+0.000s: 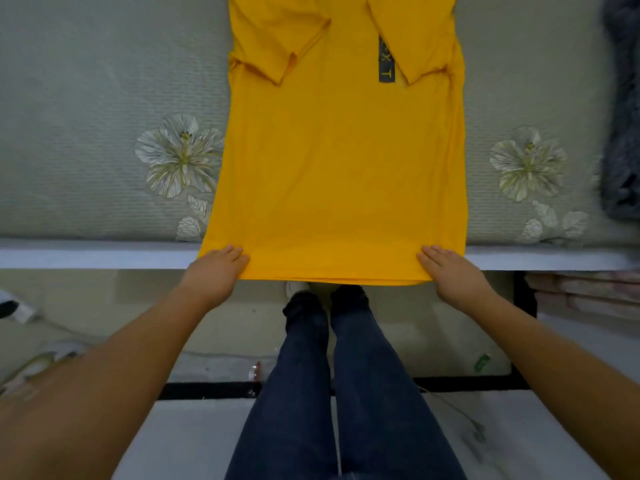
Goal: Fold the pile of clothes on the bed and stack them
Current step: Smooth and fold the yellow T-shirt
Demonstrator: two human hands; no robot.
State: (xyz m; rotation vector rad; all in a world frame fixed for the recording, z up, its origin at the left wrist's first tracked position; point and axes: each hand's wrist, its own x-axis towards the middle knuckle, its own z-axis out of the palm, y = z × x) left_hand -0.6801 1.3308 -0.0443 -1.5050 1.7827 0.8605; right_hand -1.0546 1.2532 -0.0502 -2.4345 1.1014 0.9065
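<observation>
A yellow T-shirt (339, 174) lies flat on the bed, both sleeves folded inward and a dark printed strip showing near the right sleeve. Its hem hangs over the bed's near edge. My left hand (216, 271) holds the hem's left corner, fingers flat on top of the cloth and the thumb hidden beneath. At the hem's right corner, my right hand (450, 271) holds the cloth the same way.
The bed (86, 98) has a grey-green cover with white flower prints on both sides of the shirt. A dark grey garment (621, 116) lies at the bed's right edge. The white bed frame (86, 254) runs along the front, with my legs in jeans (339, 393) below.
</observation>
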